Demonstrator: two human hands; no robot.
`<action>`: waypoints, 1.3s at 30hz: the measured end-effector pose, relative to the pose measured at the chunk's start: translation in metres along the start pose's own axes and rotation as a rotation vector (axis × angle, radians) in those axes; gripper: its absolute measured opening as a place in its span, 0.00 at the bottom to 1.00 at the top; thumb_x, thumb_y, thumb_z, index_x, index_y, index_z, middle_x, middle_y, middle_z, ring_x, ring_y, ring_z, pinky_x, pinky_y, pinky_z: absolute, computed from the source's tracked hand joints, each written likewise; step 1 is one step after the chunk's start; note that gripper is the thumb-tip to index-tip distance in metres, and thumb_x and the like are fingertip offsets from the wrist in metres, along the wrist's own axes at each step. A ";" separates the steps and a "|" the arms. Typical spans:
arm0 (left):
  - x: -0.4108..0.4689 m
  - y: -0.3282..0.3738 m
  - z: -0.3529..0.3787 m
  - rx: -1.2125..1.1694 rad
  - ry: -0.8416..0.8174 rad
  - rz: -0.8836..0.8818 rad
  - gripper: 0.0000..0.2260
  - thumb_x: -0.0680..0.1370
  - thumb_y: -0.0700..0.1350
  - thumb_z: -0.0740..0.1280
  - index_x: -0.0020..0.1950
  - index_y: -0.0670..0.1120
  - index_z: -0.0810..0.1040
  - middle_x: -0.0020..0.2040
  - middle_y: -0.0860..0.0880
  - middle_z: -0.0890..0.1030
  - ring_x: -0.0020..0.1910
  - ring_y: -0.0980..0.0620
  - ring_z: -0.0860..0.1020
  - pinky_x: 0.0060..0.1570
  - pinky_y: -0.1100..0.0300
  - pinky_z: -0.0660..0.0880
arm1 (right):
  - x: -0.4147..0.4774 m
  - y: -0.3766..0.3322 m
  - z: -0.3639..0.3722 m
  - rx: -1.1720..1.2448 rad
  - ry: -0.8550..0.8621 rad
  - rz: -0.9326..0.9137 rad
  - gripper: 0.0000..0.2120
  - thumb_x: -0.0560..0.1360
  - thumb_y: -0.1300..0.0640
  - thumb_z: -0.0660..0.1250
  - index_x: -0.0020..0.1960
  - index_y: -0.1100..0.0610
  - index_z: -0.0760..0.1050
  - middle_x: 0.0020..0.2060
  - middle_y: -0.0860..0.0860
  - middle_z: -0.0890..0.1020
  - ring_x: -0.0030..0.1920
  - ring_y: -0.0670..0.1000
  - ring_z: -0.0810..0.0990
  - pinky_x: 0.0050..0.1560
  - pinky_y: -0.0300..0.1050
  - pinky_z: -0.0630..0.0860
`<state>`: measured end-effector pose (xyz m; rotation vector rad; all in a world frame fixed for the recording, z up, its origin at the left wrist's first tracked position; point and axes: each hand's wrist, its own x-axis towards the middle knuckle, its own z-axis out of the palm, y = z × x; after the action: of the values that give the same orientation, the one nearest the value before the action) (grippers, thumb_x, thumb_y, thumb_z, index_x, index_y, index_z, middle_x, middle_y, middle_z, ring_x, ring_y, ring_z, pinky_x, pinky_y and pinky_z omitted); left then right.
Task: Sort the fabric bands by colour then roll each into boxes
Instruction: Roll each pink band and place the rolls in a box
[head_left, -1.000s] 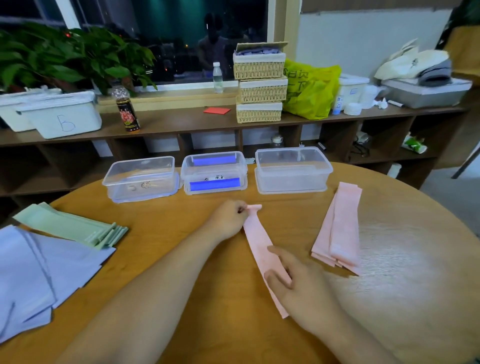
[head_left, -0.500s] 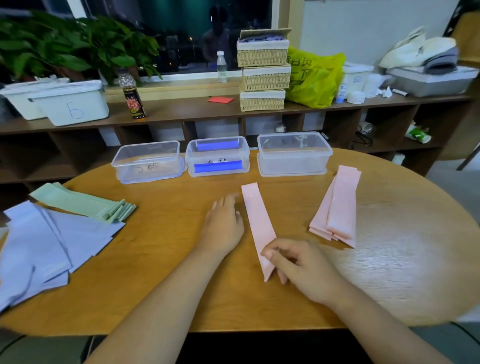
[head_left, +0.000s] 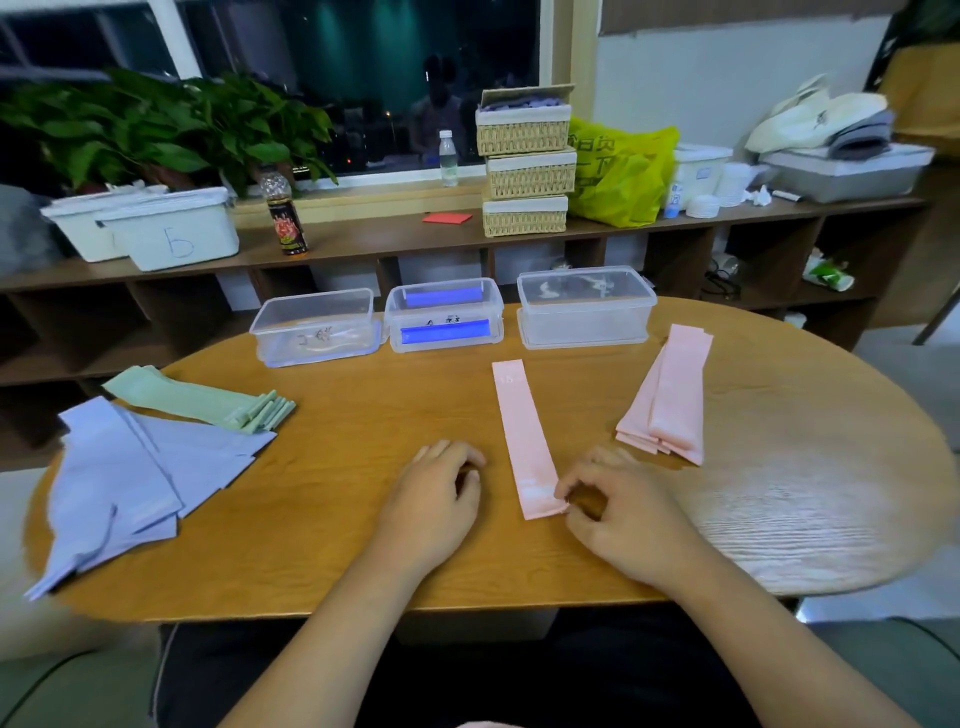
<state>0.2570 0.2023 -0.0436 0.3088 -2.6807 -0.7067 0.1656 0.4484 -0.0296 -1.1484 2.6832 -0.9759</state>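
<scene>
A single pink band (head_left: 522, 431) lay flat on the table (head_left: 363, 545), its near corner pinched by the curled fingers of the right hand (head_left: 618, 509); the left hand (head_left: 441, 499) rested just beside it, fingers loosely bent, holding nothing. A pink pile (head_left: 670, 400) lay to the right; three clear boxes (head_left: 447, 317) stood behind.

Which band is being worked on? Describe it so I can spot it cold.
On the round wooden table, nearer than the row of clear boxes, a single pink band lies flat. It sits left of the pink stack, apart from it, with the right hand pinching its near end.
</scene>
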 end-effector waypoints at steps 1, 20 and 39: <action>0.000 0.000 -0.001 -0.001 -0.003 0.009 0.07 0.84 0.48 0.64 0.60 0.58 0.78 0.58 0.63 0.77 0.62 0.59 0.73 0.65 0.54 0.73 | 0.000 0.001 0.001 0.019 0.014 -0.005 0.05 0.78 0.48 0.71 0.51 0.37 0.81 0.53 0.32 0.76 0.58 0.37 0.73 0.57 0.38 0.73; -0.033 0.017 -0.013 0.103 -0.142 0.329 0.12 0.85 0.60 0.62 0.69 0.63 0.74 0.63 0.68 0.76 0.64 0.67 0.70 0.66 0.59 0.70 | 0.004 -0.002 0.006 -0.095 -0.034 -0.166 0.14 0.81 0.39 0.66 0.65 0.36 0.76 0.59 0.29 0.76 0.64 0.34 0.69 0.67 0.46 0.73; -0.026 0.018 0.000 0.061 -0.075 0.342 0.07 0.84 0.54 0.65 0.60 0.60 0.81 0.56 0.64 0.77 0.58 0.62 0.73 0.59 0.54 0.75 | 0.001 0.007 0.012 -0.041 0.030 -0.210 0.03 0.80 0.43 0.70 0.52 0.35 0.79 0.54 0.31 0.80 0.62 0.40 0.75 0.62 0.47 0.76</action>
<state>0.2787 0.2249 -0.0412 -0.1639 -2.7293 -0.5412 0.1637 0.4450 -0.0434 -1.4590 2.6579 -0.9760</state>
